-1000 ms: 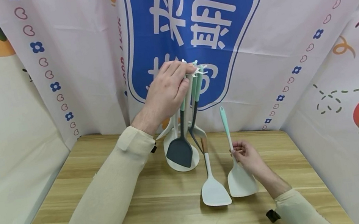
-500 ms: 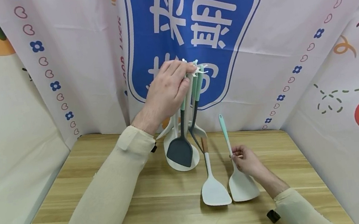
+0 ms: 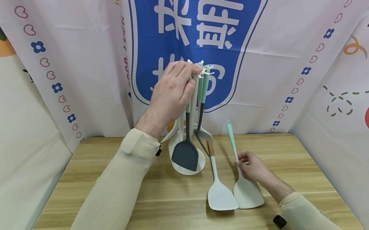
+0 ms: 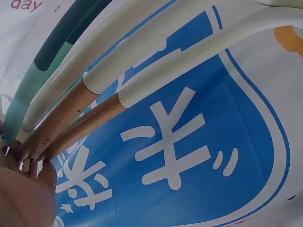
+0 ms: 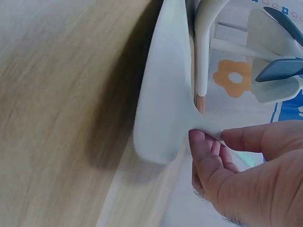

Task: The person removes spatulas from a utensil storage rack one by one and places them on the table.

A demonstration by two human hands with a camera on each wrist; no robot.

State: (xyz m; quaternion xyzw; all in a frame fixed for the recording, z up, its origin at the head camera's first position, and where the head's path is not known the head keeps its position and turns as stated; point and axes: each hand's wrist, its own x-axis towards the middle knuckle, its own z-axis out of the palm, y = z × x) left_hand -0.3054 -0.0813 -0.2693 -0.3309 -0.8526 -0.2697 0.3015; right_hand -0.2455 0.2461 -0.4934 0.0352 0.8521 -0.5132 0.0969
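A white utensil stand (image 3: 205, 71) with hooks round its top holds several hanging kitchen tools. My left hand (image 3: 172, 91) grips it near the top, fingers over the hooks; in the left wrist view wooden and green handles (image 4: 59, 124) gather at the fingertips. A dark spatula (image 3: 185, 156) hangs below that hand. Between thumb and fingers, my right hand (image 3: 253, 166) pinches the neck of a pale spatula (image 3: 249, 194) with a mint-green handle, handle pointing to the back. Left of it lies a white spatula (image 3: 221, 196) with a wooden handle, the two blades side by side with edges meeting.
The stand's round white base (image 3: 192, 172) rests on the wooden table (image 3: 172, 226) near its back edge. Printed cloth (image 3: 99, 64) hangs close behind the stand, and pale side walls (image 3: 359, 145) border the table left and right.
My right hand has lowered the green-handled spatula toward the table and drawn it slightly nearer, then left against the wooden-handled one. My left hand has stayed on the stand.
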